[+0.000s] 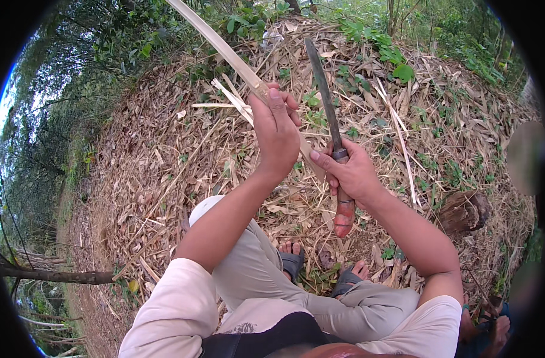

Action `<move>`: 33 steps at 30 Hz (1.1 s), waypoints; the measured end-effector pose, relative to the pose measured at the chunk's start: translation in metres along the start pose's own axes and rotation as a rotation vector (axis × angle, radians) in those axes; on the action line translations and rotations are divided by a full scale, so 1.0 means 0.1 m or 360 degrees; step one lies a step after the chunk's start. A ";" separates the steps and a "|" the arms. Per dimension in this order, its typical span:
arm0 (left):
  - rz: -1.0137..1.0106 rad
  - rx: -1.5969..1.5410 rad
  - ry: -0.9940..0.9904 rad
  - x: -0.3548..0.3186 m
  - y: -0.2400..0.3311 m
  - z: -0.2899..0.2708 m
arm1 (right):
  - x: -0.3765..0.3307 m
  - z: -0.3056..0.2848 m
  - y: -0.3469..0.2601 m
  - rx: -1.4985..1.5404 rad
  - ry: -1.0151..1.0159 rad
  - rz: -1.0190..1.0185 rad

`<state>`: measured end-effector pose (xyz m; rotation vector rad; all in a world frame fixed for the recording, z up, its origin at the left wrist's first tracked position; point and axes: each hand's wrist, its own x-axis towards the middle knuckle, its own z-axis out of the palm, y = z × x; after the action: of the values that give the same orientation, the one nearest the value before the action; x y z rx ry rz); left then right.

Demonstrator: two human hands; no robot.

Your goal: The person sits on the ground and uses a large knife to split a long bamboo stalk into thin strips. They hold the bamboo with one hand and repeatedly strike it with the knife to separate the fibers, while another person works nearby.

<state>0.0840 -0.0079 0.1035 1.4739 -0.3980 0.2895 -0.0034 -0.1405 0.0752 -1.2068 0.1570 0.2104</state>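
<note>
Bamboo strip [225, 51], pale tan, long & thin, runs diagonally from far left top down toward centre, lower end passing behind the hands. Left hand [276, 134] has its grip closed round the strip mid-length, thumb up along it, forearm coming in from lower left w/ light sleeve at the shoulder. Right hand [351, 174] grip closed on the handle of a machete [326, 89]; dark blade points up & away toward far side, slightly tilted left, reddish-brown handle end sticks out below the fist. Blade sits just right of the strip, near it; can't tell if edge touches the strip where they cross by the right thumb. Both hands held above the knees, well off the ground. Person squats or sits; light grey trousers [254, 262] w/ knees bent, feet in dark sandals [293, 259] on the ground between legs. Ground [165, 167] covered in dry bamboo leaves & split slivers, a few loose pale strips lying far centre behind the left hand. Cut stump [463, 212] near right, just beyond the right forearm. Green weeds [392, 56] far right; trees & sky along left rim. Another person's sandalled foot [493, 331] at near right corner, apart from the hands.
</note>
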 end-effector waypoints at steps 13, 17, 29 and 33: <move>-0.0215 -0.1027 -0.0171 0.99 0.38 -1.04 | -0.02 -0.63 0.34 -0.0227 -0.0070 0.0057; -0.0368 -0.1840 -0.0842 1.33 -0.10 -1.56 | -0.06 -0.94 0.65 -0.0354 -0.0104 0.0218; -0.0381 -0.0574 -0.0070 0.68 0.29 0.66 | -0.99 -1.85 1.71 -0.0717 0.0861 0.0453; -0.0076 -0.0760 -0.0439 0.54 0.58 1.46 | -1.18 -2.10 2.04 -0.0689 0.1533 0.0177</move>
<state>0.0957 -0.1515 0.1862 1.0505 -0.6062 -0.0511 -0.1699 -0.2766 -0.1560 -1.6529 1.0604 -0.2760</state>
